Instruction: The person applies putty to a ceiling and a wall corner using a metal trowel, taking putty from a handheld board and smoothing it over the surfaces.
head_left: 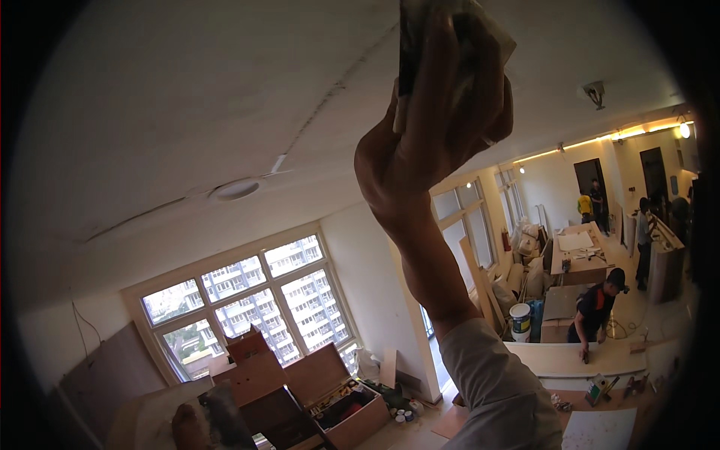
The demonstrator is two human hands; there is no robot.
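My right hand is raised to the ceiling, its fingers closed round a flat, pale, thin-edged tool like a putty scraper; fingers cover most of it. A dark, rough seam runs across the ceiling from beside this hand toward the lower left, with a white patch on it. Close by is a round ceiling fitting or hole. Low at the left, dim and blurred, my left hand appears gripping a pale flat board with dark smears on it.
Below stand an open wooden toolbox and stacked reddish boxes before a window. At right a person leans over a long pale panel. Farther back are a white bucket, a worktable and several other people.
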